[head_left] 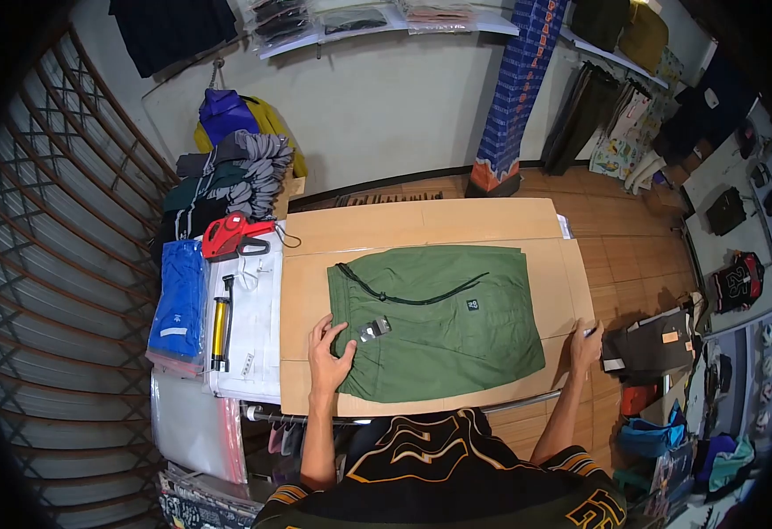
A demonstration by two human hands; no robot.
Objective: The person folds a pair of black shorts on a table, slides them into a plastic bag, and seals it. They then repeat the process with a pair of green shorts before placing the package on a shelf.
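Observation:
Green shorts (439, 353) lie flat on a sheet of cardboard, waistband to the left, with a black drawstring (412, 301) loose across them. A small dark patch sits on the leg. Near the waistband lies a small dark and silver tag (373, 330). My left hand (328, 354) rests at the waistband edge, thumb and fingers apart, holding nothing. Beyond the cardboard's right edge is my right hand (587, 342), its fingers closed round a small object with a bluish tip; its kind is too small to tell.
The cardboard (421, 222) covers the table. To its left are a red handheld labeller (236, 236), a yellow and black hand pump (221, 326), blue packaged clothing (180, 295) and piled garments (236, 172). Dark folded clothes (655, 339) stand at right. A blue pillar (514, 97) rises behind.

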